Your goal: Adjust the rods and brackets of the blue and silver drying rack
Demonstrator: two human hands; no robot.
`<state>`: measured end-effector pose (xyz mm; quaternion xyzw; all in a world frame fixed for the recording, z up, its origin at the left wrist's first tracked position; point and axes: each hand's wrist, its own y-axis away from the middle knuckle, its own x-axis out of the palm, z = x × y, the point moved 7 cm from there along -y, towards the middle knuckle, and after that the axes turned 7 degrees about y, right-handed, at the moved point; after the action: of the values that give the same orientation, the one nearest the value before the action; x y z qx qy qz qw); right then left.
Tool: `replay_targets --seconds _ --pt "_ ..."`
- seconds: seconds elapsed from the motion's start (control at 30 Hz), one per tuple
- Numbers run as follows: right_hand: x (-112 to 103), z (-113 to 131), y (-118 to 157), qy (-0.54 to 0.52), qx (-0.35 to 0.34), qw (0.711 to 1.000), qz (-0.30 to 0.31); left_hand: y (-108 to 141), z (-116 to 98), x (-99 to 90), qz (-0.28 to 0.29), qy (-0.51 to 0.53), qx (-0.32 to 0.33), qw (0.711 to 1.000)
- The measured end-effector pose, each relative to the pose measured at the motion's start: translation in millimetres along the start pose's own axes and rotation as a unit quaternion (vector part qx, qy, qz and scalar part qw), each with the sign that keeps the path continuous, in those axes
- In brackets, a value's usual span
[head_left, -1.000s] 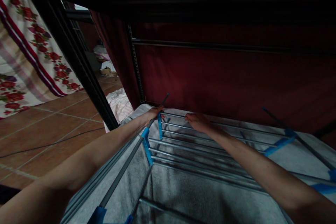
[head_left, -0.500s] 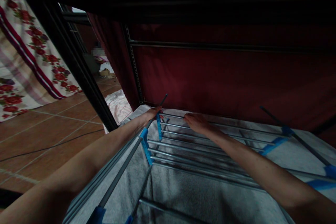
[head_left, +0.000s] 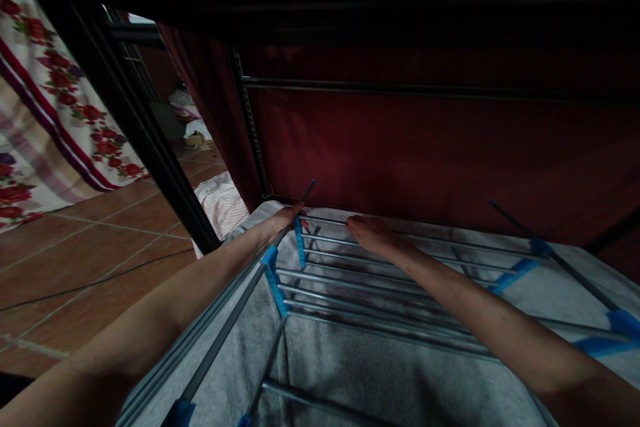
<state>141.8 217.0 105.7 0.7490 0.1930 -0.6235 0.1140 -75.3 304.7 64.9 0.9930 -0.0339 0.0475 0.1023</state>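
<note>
A metal rack (head_left: pixel 360 285) with grey rods and blue plastic brackets lies on a grey cloth-covered surface (head_left: pixel 350 360). My left hand (head_left: pixel 289 215) is closed around the rack's far left corner, where a side tube meets a blue bracket (head_left: pixel 300 240). To its right, my right hand (head_left: pixel 369 232) grips the farthest crossbar, fingers curled over it. More crossbars run beneath my right forearm. On the right end, another side tube (head_left: pixel 580 277) with blue brackets sticks up toward the back.
Dark red curtain (head_left: pixel 425 153) hangs behind the bed. A black post (head_left: pixel 150 140) stands at the left and a dark frame (head_left: pixel 380 7) spans overhead. Beyond the post are a tiled floor (head_left: pixel 125 233) with a cable and a floral cloth (head_left: pixel 65 93).
The view has shifted slightly, so the scene sits a little farther left. Both hands keep their places on the rack, with no clear movement of the rack itself.
</note>
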Motion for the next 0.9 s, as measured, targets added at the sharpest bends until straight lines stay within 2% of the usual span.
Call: replay_targets --seconds 0.27,0.47,0.7,0.83,0.9 --pt "-5 7 4 0.008 -0.01 1.0 -0.009 -1 0 0.4 -0.005 0.01 -0.001 1.0" --pt "-8 4 -3 -0.01 -0.004 1.0 0.0 5 -2 1.1 -0.01 0.011 0.002 1.0" --pt "-3 2 -12 -0.045 0.021 0.999 0.018 6 -4 0.2 -0.017 0.01 0.011 1.0" --pt "-1 -1 -15 -0.071 0.034 0.997 0.027 3 -4 0.6 -0.012 -0.013 0.005 1.0" --pt "-1 -2 -16 -0.081 0.037 0.996 0.031 2 -6 0.3 -0.005 -0.085 0.002 0.996"
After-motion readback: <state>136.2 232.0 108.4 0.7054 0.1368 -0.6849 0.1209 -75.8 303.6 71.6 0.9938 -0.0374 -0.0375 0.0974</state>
